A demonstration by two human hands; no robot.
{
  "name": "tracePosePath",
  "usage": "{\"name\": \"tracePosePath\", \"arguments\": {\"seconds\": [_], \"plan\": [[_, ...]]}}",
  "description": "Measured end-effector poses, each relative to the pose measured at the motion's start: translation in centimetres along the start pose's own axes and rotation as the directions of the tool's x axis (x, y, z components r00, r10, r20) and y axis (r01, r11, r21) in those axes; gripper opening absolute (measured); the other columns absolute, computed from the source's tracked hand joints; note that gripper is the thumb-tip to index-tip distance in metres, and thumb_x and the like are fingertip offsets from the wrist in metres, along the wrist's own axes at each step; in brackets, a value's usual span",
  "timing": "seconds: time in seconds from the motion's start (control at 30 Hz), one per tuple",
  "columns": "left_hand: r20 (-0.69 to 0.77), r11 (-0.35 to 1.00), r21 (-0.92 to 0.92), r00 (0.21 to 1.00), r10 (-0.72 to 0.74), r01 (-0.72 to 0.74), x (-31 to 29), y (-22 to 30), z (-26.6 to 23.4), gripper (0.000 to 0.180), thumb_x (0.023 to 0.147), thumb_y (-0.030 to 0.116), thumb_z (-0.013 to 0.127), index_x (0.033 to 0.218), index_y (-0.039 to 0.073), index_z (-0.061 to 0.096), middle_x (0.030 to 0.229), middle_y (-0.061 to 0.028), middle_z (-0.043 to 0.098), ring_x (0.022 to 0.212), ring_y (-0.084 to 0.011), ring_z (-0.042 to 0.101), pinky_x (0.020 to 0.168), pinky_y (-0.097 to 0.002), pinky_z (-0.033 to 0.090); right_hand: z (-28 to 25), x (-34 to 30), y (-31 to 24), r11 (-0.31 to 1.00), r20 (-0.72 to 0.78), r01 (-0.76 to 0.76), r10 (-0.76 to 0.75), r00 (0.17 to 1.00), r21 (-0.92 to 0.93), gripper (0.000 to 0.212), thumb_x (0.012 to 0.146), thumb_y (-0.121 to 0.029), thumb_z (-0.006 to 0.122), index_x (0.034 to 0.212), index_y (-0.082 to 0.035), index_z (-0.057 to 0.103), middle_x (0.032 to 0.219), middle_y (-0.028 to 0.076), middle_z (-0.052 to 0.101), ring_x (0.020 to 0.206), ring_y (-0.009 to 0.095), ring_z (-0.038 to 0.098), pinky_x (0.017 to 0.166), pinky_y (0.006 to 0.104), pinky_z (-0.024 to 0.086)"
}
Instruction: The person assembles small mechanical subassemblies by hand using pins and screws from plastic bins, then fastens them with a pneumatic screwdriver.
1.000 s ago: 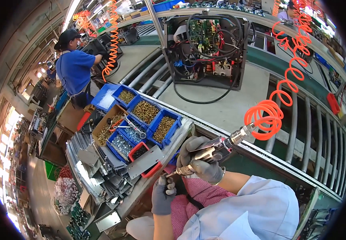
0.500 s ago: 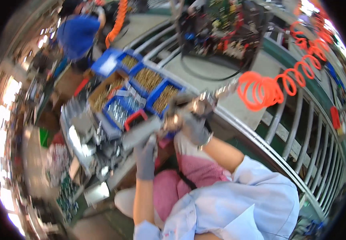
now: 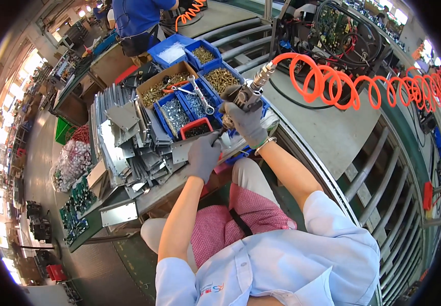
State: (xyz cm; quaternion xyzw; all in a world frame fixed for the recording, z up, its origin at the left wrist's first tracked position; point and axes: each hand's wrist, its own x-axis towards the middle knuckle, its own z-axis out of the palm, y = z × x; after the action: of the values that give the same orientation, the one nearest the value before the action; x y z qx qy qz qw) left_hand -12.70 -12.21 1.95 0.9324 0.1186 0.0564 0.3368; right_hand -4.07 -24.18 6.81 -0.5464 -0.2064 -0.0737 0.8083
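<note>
2 grey-gloved hands meet just below the fastener bins: the right hand (image 3: 247, 125) has its fingers wrapped around a silver metal pneumatic driver (image 3: 244, 97), and the left hand (image 3: 204, 155) sits beside the tool's lower end. The driver slants, with its coupling up and away from the person and its nose toward the left hand; that angle probably lets the coiled orange-red air hose (image 3: 310, 96) run off to the right without crossing either forearm. The left fingers look gathered together, perhaps to steady the nose, but what they pinch, if anything, cannot be told.

Just beyond, blue plastic bins (image 3: 210, 65) of small metal fasteners sit packed side by side, likely so that each kind is sorted and within short reach. 1 small red plastic bin (image 3: 195, 123) of dark pieces stands nearest the left hand. Across the blue bins lies a silver metal ring wrench (image 3: 200, 95), seemingly parked there to be handy. To the left, thin grey metal plates (image 3: 124, 116) are heaped loosely, which suggests they are picked up singly.
</note>
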Motion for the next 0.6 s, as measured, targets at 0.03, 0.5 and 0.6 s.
{"name": "tracePosePath", "arguments": {"seconds": [0.03,0.5,0.6], "plan": [[-0.007,1.0,-0.002,1.0,0.003,-0.003,-0.1,-0.3,0.1,0.032,0.081,0.025,0.052,0.11,0.018,0.066,0.095,-0.0165,0.065,0.085,-0.0333,0.063,0.074,-0.0408,0.049,0.0,0.1,0.0,1.0,0.005,0.006,-0.006,1.0,0.0,0.022,0.07,0.001,0.058,0.092,0.0,0.059,0.08,0.006,0.061,0.064,0.014,0.061,0.059,0.0272,0.052],[-0.071,0.998,0.045,0.996,0.052,-0.049,0.4,-0.9,0.9,0.032,0.082,0.024,0.052,0.109,0.016,0.066,0.098,-0.0139,0.066,0.089,-0.031,0.063,0.076,-0.0393,0.049,2.0,3.4,1.0,0.987,0.337,-0.041,0.093,0.937,-0.158,0.015,0.07,-0.007,0.065,0.081,-0.003,0.055,0.071,-0.001,0.056,0.064,0.004,0.05,0.056,0.0222,0.043],[-0.057,0.997,0.064,0.997,0.044,-0.041,0.9,-0.6,0.5,0.032,0.081,0.023,0.052,0.109,0.014,0.066,0.098,-0.0143,0.066,0.089,-0.0312,0.063,0.077,-0.0395,0.049,2.2,4.0,2.3,0.986,0.341,0.0,0.058,0.938,-0.168,0.019,0.069,-0.009,0.066,0.085,-0.003,0.057,0.073,-0.001,0.058,0.066,0.005,0.051,0.061,0.0233,0.045]]}}
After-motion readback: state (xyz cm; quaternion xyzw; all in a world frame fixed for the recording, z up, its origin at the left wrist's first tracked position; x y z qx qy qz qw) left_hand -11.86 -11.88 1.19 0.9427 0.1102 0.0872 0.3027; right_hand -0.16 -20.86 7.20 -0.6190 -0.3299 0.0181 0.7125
